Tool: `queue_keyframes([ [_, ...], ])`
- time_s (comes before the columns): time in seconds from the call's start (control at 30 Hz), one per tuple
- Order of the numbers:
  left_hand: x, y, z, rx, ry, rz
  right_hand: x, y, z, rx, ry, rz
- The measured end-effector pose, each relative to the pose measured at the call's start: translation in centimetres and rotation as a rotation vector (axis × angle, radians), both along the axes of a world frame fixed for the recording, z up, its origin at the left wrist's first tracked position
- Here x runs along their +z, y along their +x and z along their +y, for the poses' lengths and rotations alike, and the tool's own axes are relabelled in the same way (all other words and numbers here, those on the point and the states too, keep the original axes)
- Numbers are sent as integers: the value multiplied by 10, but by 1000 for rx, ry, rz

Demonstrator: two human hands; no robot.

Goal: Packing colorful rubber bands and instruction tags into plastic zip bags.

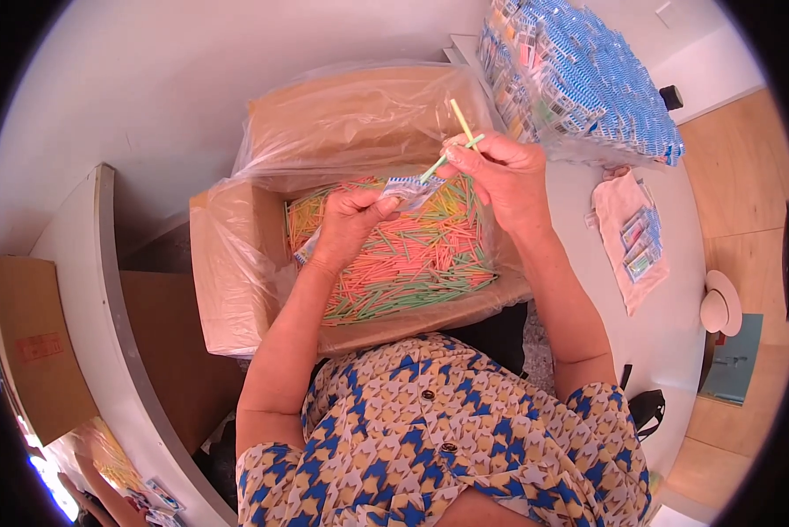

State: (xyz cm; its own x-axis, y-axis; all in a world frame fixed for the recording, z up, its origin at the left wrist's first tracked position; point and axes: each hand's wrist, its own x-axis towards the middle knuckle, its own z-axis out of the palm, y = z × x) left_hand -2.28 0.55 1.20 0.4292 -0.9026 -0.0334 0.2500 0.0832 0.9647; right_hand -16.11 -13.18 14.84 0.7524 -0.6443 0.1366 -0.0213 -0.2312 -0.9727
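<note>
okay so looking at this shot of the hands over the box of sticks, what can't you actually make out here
Head view only:
- Inside of the small packet: covered by the left hand and its own wrapper.
- How many sticks the right hand pinches: the fingers cover their lower ends.
- Depth of the box of coloured sticks: the top layer hides the rest.
- Print on the stacked blue packets: too small and bent by the lens.
</note>
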Motion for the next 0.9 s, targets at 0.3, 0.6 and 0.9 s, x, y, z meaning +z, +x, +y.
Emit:
queue_keyframes([
  [0.3,9,-4,1,-16,-6,-8,-4,-3,-1,22,-96,-46],
  [0.6,4,-5,0,-53,-37,2,-16,5,16,17,-232,131],
  [0.9,7,-4,1,-94,-107,165,-17,3,11,209,-362,32],
])
